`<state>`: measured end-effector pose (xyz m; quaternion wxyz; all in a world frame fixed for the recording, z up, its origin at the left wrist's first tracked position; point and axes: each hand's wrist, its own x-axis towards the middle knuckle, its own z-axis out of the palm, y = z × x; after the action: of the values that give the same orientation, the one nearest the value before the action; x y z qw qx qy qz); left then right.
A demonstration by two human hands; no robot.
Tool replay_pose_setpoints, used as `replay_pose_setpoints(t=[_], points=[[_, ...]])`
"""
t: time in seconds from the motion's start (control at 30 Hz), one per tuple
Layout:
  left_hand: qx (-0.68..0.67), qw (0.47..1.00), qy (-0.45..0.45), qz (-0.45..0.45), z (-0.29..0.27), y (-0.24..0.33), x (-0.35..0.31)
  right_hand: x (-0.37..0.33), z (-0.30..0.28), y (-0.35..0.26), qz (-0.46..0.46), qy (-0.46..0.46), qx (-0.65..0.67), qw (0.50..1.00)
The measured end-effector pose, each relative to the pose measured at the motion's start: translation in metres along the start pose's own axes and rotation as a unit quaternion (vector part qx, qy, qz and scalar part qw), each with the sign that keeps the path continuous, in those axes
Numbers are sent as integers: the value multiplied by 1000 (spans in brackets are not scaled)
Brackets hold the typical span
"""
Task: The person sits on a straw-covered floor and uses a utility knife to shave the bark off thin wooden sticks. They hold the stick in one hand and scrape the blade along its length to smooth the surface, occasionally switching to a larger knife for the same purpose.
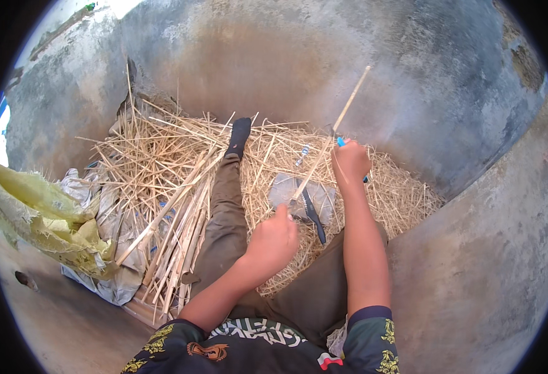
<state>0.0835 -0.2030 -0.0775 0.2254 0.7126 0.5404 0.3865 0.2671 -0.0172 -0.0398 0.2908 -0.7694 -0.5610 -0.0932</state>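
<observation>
My left hand is closed around the lower end of a thin pale stick, which slants up and away to the right. My right hand grips a blue-handled tool whose small metal head meets the stick partway along it. The exact kind of that tool is hidden by my fingers. Between my hands, a black knife lies across a flat grey slab. A small clear plastic piece rests on the shavings just beyond the slab.
Straw-like shavings cover the floor around my outstretched leg. Split sticks are piled to my left, beside a torn yellow sack. Bare concrete walls enclose the space ahead and at both sides.
</observation>
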Motion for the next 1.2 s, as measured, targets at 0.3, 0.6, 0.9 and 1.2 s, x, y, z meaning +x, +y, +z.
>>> replay_pose_setpoints(t=[0.3, 0.6, 0.9, 1.2], points=[[30, 997, -72, -4, -55, -16, -90, 11, -17, 30, 72, -2, 8, 997], [-90, 977, -161, -105, -68, -48, -163, 39, -33, 95, 257, -1, 49, 965], [-174, 965, -148, -126, -68, -41, -129, -21, -57, 52, 7, -51, 36, 998], [-249, 965, -36, -77, -47, -19, -96, -84, -72, -2, -49, -91, 162, 981]])
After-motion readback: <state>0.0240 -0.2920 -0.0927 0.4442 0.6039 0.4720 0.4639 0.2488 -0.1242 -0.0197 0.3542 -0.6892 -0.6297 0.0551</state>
